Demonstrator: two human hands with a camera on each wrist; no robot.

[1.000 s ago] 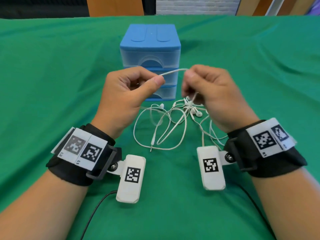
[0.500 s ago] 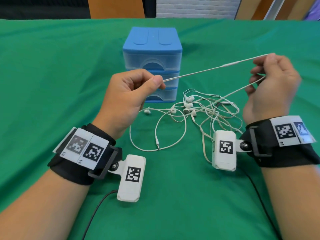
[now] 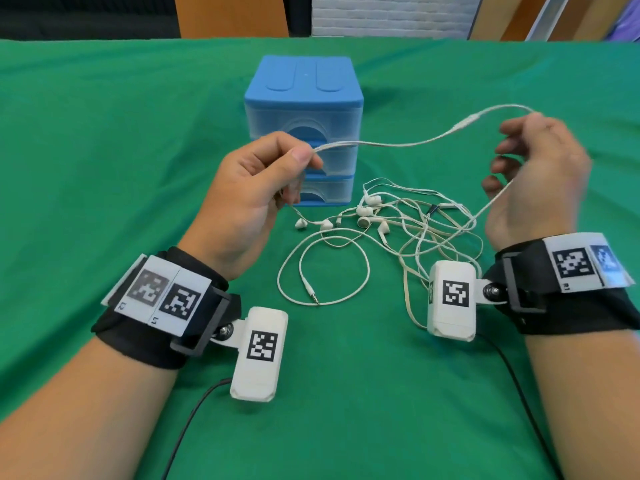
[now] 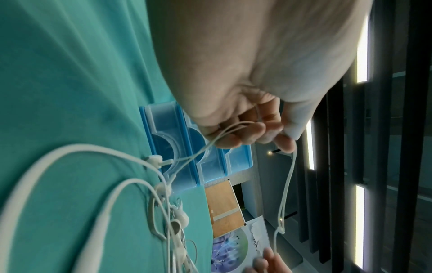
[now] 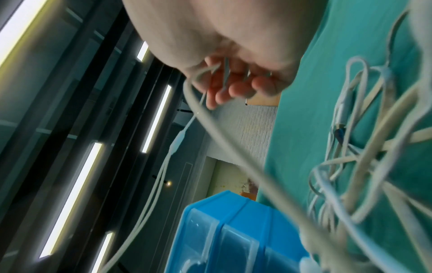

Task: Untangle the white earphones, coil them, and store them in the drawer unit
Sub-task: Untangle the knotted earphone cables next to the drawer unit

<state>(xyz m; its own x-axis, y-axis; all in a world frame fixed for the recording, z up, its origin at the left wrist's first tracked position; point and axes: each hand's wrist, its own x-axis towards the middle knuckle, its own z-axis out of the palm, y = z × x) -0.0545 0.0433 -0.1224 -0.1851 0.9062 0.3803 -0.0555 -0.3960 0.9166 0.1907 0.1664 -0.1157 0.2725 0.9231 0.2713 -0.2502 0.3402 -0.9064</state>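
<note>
White cable, a span of the earphones [image 3: 381,144], ran slack between the two hands above the green worktop [image 3: 104,133]. The left hand [image 3: 249,188] pinched it between thumb and forefinger; the right hand [image 3: 540,178] had fingers loosely spread, the cable draped over them rather than clamped (motion blur left the contact unclear). The remaining cord lay in a snarl on the worktop [image 3: 408,220], just in front of and to the right of the blue drawer unit [image 3: 304,98], with one loop and the plug [image 3: 313,294] nearer the onlooker.

Good practice, judged from this arrangement: keep the left pinch as a fixed anchor, let the cord slide through the right fingers without tension, and follow the free length toward the knot, lifting loops off rather than pulling them tight.

Several earbuds showed, so whether one pair or more lay there could not be told. Crossings inside the snarl were unreadable; the wrist views were blurred; all drawers appeared closed, contents unseen.
</note>
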